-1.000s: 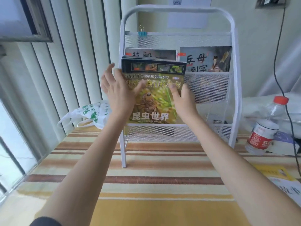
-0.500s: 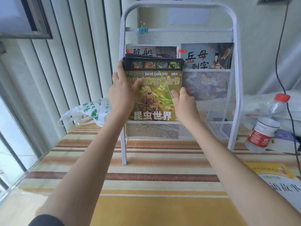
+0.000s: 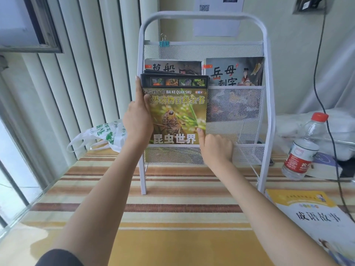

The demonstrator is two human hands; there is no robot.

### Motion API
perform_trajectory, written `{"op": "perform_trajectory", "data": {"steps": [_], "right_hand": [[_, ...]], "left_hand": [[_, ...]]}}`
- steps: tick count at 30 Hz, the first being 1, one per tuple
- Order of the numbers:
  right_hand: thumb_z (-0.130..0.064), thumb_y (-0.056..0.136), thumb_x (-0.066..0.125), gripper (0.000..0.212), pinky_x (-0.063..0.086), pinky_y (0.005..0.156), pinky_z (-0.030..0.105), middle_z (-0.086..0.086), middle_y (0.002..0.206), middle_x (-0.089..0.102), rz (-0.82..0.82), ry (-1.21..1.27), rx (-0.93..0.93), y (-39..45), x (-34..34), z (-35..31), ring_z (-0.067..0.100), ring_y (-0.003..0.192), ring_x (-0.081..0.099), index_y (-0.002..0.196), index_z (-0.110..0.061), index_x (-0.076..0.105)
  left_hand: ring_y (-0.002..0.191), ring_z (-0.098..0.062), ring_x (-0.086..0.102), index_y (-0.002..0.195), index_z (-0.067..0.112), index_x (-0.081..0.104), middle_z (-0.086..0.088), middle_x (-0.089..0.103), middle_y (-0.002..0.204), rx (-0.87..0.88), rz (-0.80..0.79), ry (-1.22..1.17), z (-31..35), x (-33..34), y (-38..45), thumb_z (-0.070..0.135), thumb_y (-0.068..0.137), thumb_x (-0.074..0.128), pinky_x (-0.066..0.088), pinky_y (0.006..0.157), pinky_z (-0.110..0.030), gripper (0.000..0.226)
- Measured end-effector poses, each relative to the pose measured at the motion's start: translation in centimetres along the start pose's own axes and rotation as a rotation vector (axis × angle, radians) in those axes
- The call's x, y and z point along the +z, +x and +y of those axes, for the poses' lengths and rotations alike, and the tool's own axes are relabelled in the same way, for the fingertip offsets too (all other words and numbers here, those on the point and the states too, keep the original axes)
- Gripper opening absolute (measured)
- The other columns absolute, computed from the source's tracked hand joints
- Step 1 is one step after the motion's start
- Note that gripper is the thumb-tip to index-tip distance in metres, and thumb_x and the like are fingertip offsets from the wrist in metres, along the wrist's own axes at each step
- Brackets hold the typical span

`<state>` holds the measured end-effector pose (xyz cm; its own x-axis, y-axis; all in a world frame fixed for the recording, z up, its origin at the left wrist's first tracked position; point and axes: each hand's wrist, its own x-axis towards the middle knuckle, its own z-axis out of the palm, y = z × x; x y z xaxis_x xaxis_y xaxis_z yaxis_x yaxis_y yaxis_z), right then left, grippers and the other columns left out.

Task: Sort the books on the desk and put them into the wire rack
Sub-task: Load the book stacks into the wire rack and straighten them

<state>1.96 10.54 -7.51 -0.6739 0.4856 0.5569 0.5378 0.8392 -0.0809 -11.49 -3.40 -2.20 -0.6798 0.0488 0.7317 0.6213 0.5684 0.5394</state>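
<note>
- Our left hand (image 3: 138, 120) grips the left edge of the insect book (image 3: 175, 110), thumb on its cover, in the wire rack's (image 3: 266, 89) lower left pocket.
- Our right hand (image 3: 216, 148), fingers curled, touches the book's lower right corner with its thumb.
- Two books (image 3: 233, 72) stand in the upper tier.
- A water bottle (image 3: 302, 148) stands near the desk's (image 3: 172, 208) right edge; a yellow book (image 3: 315, 215) lies at its right front.

A desk covered by a striped yellow, cream and brown cloth (image 3: 172, 208) carried a white metal wire rack (image 3: 266, 116), a clear plastic water bottle with a red cap (image 3: 302, 148), a yellow-and-white paperback book (image 3: 315, 217) and a white-and-green plastic bag (image 3: 103, 134).
</note>
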Motion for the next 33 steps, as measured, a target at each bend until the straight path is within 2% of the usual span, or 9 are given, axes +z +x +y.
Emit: {"op": "perform_trajectory", "data": {"steps": [9, 16, 19, 21, 23, 25, 28, 30, 33], "right_hand": [[-0.047, 0.099, 0.008, 0.068, 0.022, 0.046, 0.025, -0.002, 0.051, 0.041, -0.002, 0.025, -0.023, -0.4, -0.3, 0.2, 0.014, 0.045, 0.037, 0.053, -0.014, 0.044], [-0.05, 0.098, 0.007, 0.069, 0.03, 0.046, 0.024, -0.002, 0.05, 0.042, -0.037, 0.066, -0.052, -0.9, -0.9, 0.4, 0.016, 0.046, 0.045, 0.053, -0.013, 0.045], [-0.043, 0.101, 0.015, 0.058, 0.034, 0.058, 0.029, 0.002, 0.062, 0.053, 0.006, 0.156, -0.085, -1.3, -1.0, 1.0, 0.021, 0.06, 0.05, 0.066, -0.013, 0.049], [-0.035, 0.102, 0.027, 0.039, 0.033, 0.066, 0.032, 0.005, 0.078, 0.058, 0.102, 0.266, -0.107, -1.9, -0.8, 1.5, 0.022, 0.072, 0.049, 0.08, -0.013, 0.051], [-0.027, 0.1, 0.037, 0.026, 0.034, 0.068, 0.032, 0.008, 0.085, 0.058, 0.202, 0.384, -0.108, -2.9, -1.0, 1.9, 0.024, 0.081, 0.05, 0.088, -0.009, 0.051], [-0.022, 0.097, 0.043, 0.019, 0.034, 0.069, 0.032, 0.01, 0.088, 0.057, 0.291, 0.479, -0.074, -4.1, -1.8, 2.7, 0.026, 0.083, 0.05, 0.09, -0.006, 0.052], [-0.019, 0.096, 0.047, 0.014, 0.035, 0.072, 0.034, 0.01, 0.091, 0.059, 0.404, 0.518, 0.027, -6.3, -4.0, 5.8, 0.028, 0.087, 0.052, 0.093, -0.006, 0.052], [-0.017, 0.094, 0.049, 0.011, 0.035, 0.072, 0.035, 0.012, 0.095, 0.06, 0.404, 0.482, 0.14, -7.8, -5.2, 9.0, 0.031, 0.09, 0.053, 0.098, -0.007, 0.052], [-0.02, 0.092, 0.05, 0.02, 0.039, 0.079, 0.039, 0.016, 0.109, 0.058, 0.192, 0.345, 0.388, -10.1, -6.0, 14.8, 0.036, 0.1, 0.054, 0.107, -0.007, 0.048]], "left_hand": [[0.064, -0.026, 0.049, 0.15, 0.036, 0.003, -0.014, 0.054, 0.08, -0.036, -0.014, 0.09, 0.4, -1.6, -0.8, 0.037, 0.103, 0.021, 0.03, 0.055, -0.033, 0.051], [0.068, -0.027, 0.048, 0.15, 0.037, 0.003, -0.016, 0.058, 0.087, -0.051, -0.022, 0.104, 0.7, -2.3, -1.2, 0.037, 0.103, 0.023, 0.032, 0.058, -0.035, 0.051], [0.082, -0.032, 0.054, 0.151, 0.032, 0.0, -0.016, 0.054, 0.102, -0.059, -0.047, 0.118, 0.9, -2.3, -1.7, 0.04, 0.102, 0.022, 0.035, 0.061, -0.037, 0.054], [0.116, -0.039, 0.048, 0.151, 0.024, -0.004, -0.023, 0.041, 0.134, -0.081, -0.032, 0.116, 0.9, -2.1, -2.5, 0.042, 0.101, 0.023, 0.042, 0.083, -0.047, 0.06], [0.142, -0.04, 0.015, 0.151, 0.013, -0.004, -0.027, 0.012, 0.153, -0.077, 0.029, 0.123, 1.4, -1.9, -4.0, 0.038, 0.1, 0.027, 0.019, 0.113, -0.049, 0.065], [0.145, -0.038, 0.0, 0.15, 0.004, -0.001, -0.027, 0.002, 0.155, 0.003, 0.086, 0.087, 2.7, -1.7, -6.1, 0.03, 0.1, 0.031, 0.003, 0.118, -0.046, 0.064], [0.144, -0.038, 0.009, 0.147, -0.005, 0.011, -0.027, 0.013, 0.154, 0.245, 0.067, -0.085, 6.2, -1.2, -10.8, 0.015, 0.098, 0.034, 0.011, 0.119, -0.044, 0.058], [0.141, -0.032, 0.023, 0.145, -0.005, 0.024, -0.025, 0.027, 0.149, 0.391, -0.037, -0.26, 8.7, -0.4, -15.2, 0.008, 0.095, 0.039, 0.022, 0.116, -0.035, 0.054], [0.124, -0.022, 0.043, 0.14, 0.006, 0.04, -0.012, 0.047, 0.137, 0.427, -0.355, -0.477, 12.3, 0.5, -22.2, 0.016, 0.094, 0.036, 0.039, 0.099, -0.029, 0.047]]}}
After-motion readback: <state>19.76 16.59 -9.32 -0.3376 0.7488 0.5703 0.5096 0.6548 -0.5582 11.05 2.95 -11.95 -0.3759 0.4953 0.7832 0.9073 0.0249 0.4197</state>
